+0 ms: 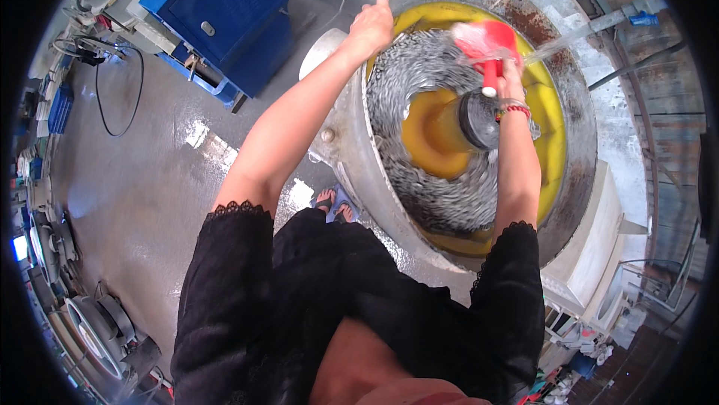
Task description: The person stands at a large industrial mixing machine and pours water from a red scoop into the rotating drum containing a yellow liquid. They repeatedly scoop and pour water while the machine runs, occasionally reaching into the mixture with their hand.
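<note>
My right hand (511,81) is closed round the handle of a red plastic dipper (499,40), held over the far right part of a big round metal tub. Clear water from a pipe splashes at the dipper, which is blurred by motion. My left hand (372,27) lies on the tub's far left rim (380,158), its fingers curled and partly hidden. Inside the yellow-lined tub, a mass of small shiny metal pieces (404,61) is streaked by motion. It circles a yellow centre post (442,132) with a dark cap (479,119).
A water pipe (592,31) with a blue valve reaches over the tub from the right. A blue metal cabinet (225,16) stands at the far left. The grey floor (142,203) is wet, with a black hose (141,98) on it. Machine parts (97,330) sit at the lower left.
</note>
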{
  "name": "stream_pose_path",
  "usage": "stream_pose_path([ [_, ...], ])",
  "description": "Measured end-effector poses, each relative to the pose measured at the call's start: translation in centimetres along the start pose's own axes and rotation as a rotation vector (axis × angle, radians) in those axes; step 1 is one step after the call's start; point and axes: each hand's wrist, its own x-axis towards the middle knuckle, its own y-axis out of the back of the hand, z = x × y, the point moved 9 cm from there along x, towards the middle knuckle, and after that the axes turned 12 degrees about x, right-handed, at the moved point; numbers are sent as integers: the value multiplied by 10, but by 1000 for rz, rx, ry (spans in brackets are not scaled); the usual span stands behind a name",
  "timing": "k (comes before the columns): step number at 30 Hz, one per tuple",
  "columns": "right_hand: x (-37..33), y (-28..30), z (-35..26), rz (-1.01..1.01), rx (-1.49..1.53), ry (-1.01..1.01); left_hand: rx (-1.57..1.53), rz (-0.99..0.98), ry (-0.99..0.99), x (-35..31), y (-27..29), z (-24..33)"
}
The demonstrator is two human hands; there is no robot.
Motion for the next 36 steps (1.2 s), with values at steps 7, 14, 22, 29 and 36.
stream_pose_path([
  [7, -131, -55, 71, -337, -500, -135, 14, -71, 24, 6, -9, 1],
  [14, -240, -29, -36, -641, -1765, 395, 30, 217, -154, 45, -36, -48],
  [22, -128, 83, -211, 188, -828, 277, 110, -60, -26, 12, -3, 4],
  [29, 14, 67, -107, 45, 37, -64, 36, -39, -15, 10, -8, -6],
  [36, 75, 100, -57, 187, 340, 14, 2, -39, -23, 1, -2, -3],
])
